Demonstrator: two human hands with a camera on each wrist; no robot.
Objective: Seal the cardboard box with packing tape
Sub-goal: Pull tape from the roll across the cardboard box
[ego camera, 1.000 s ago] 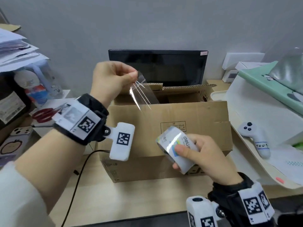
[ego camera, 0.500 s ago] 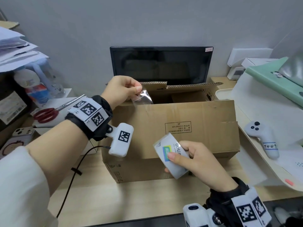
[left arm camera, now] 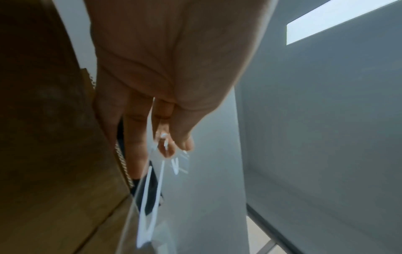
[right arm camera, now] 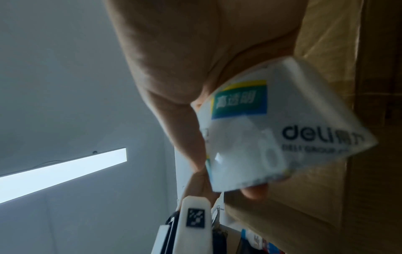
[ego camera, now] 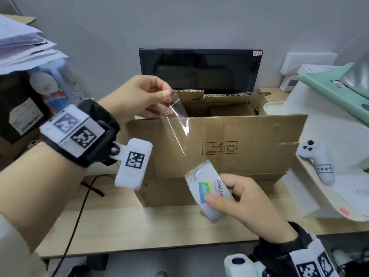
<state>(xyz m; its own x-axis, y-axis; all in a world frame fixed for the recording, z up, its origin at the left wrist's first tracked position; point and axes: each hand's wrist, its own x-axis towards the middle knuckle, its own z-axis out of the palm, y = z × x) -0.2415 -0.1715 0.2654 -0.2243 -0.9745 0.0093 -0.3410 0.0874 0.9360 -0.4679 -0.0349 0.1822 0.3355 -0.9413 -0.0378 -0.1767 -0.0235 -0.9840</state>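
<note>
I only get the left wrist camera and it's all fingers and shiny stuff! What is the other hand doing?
Observer: The right hand grips a white roll of clear packing tape, low in front of the brown cardboard box.
Child: Is my shiny stuff joined to that roll?
Observer: Yes. The clear tape strip runs from the left hand, which pinches its end, down to the roll.
Child: Is the box shut yet?
Observer: No. Its top is open, and the strip hangs in front of the near flap, not visibly stuck on.
Child: What's behind the box?
Observer: A black flat monitor, screen dark.
</note>
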